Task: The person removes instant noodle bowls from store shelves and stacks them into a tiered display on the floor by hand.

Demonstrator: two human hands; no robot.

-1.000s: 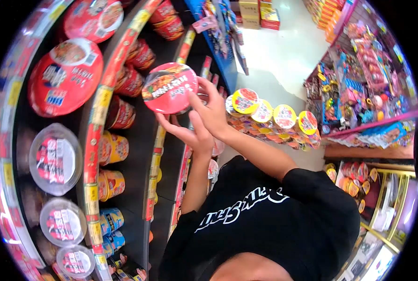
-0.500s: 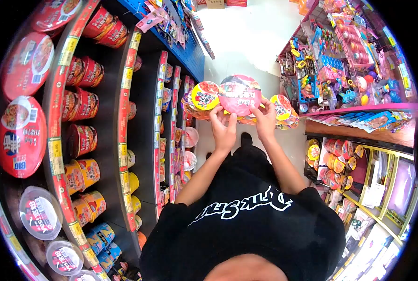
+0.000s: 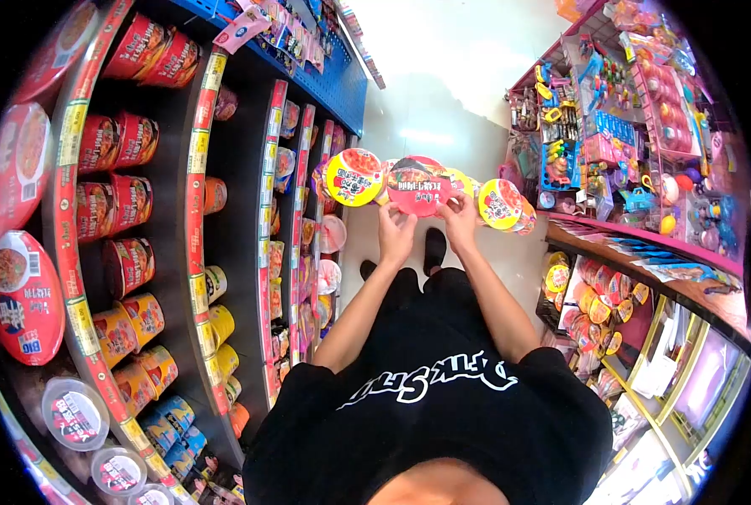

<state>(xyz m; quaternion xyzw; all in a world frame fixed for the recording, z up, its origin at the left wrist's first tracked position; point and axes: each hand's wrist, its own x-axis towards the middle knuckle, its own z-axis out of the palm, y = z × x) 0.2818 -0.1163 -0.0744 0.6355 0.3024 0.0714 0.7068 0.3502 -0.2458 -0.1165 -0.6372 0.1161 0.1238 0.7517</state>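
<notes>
An instant noodle bowl with a red-pink lid (image 3: 418,198) is between my two hands, its lid facing up. My left hand (image 3: 396,231) has closed its fingers on the bowl's near left edge. On the near right edge, my right hand (image 3: 460,220) grips the same bowl. A yellow-lidded noodle bowl (image 3: 354,177) lies just left of it, and another yellow-lidded bowl (image 3: 501,204) lies to the right. More bowls show partly behind the red one. The underside of the held bowl is hidden.
Shelves (image 3: 197,210) of noodle bowls with price strips rise on my left. A pink rack of toys (image 3: 611,126) stands at the right. A wooden-edged counter (image 3: 645,252) is below it, with more bowls (image 3: 599,295) beside it. Pale floor (image 3: 422,93) lies ahead.
The held bowl and both hands are slightly lower and nearer my body, and the lid looks smaller. The view has shifted, showing more of both feet. My grip stays on the bowl.
</notes>
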